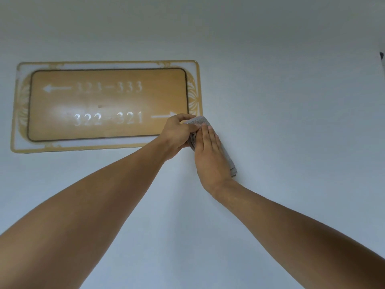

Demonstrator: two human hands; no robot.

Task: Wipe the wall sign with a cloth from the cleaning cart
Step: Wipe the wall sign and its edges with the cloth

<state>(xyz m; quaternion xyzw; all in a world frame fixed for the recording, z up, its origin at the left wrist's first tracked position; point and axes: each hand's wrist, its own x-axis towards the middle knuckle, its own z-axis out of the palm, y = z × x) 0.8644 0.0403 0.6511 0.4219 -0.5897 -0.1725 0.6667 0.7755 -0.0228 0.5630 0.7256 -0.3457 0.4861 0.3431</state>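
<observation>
A gold wall sign (104, 101) with a clear ornamented border hangs at the upper left, showing room numbers and two arrows. A folded grey cloth (196, 121) is held up at the sign's lower right corner. My left hand (177, 134) pinches the cloth's upper edge with curled fingers. My right hand (210, 155) lies flat against the cloth, fingers straight and pointing up, and hides most of it. A strip of cloth shows along the right hand's far side, down to the wrist.
The plain pale wall (291, 122) fills the view around the sign. A small dark object (381, 56) pokes in at the right edge.
</observation>
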